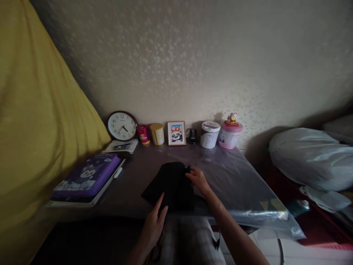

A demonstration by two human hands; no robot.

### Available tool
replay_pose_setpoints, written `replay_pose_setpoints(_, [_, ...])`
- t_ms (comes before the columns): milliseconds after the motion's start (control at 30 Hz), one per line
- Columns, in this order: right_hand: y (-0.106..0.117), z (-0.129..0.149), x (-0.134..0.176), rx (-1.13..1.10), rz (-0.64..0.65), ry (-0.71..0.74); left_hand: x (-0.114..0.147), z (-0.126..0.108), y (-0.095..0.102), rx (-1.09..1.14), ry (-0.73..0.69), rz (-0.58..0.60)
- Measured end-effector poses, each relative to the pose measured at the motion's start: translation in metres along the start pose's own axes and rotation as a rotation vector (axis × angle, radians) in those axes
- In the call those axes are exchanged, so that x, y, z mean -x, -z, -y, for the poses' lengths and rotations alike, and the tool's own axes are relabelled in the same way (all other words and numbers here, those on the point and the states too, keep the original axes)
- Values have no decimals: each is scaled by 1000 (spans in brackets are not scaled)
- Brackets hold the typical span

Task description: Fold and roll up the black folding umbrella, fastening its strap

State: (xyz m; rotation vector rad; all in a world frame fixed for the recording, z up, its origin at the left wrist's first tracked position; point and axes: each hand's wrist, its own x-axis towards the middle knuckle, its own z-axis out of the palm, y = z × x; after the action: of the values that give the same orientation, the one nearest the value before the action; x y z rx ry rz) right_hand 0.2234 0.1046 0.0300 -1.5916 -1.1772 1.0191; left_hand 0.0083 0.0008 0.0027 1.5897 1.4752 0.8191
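A piece of black cloth [169, 180], partly folded, lies near the front edge of the table; its dark surface hides which kind of item it is. My right hand [199, 178] pinches a raised corner of it at the upper right. Along the near left part of the cloth rests my left hand [154, 222], its thumb and forefinger apart and nothing gripped between them. Its other fingers are mostly out of sight.
The table [228, 176] has a clear plastic cover. Left are a purple case [88, 175] and a clock [122, 126]. A red can [143, 134], yellow tin [157, 134], picture frame [177, 133], white tub [210, 135] and pink tub [230, 135] line the wall.
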Motion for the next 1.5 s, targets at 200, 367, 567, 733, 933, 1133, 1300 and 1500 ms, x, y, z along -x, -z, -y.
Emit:
replay_pose_setpoints(200, [-22,16,-5,-4,36,21,-2,5,-3,-23,-90,34])
replay_pose_setpoints(367, [-34,19,-8,26,65,39,1,-1,-3,-28,-84,44])
replay_pose_setpoints(567, [-43,17,-4,78,98,113,1,5,-6,-67,-95,29])
replay_pose_setpoints(733, [-49,16,4,227,171,344,4,-1,-5,-58,-81,-5])
replay_pose_setpoints(933, [-52,14,13,357,197,485,7,-11,-1,-50,-132,58])
replay_pose_setpoints(1133, [-45,5,39,369,88,765,3,-1,-2,-34,-94,39])
replay_pose_setpoints(1300, [-41,-5,34,521,51,864,3,1,-3,-13,-119,40])
replay_pose_setpoints(1500, [-25,-6,-15,516,-31,620,2,2,-2,25,-85,33])
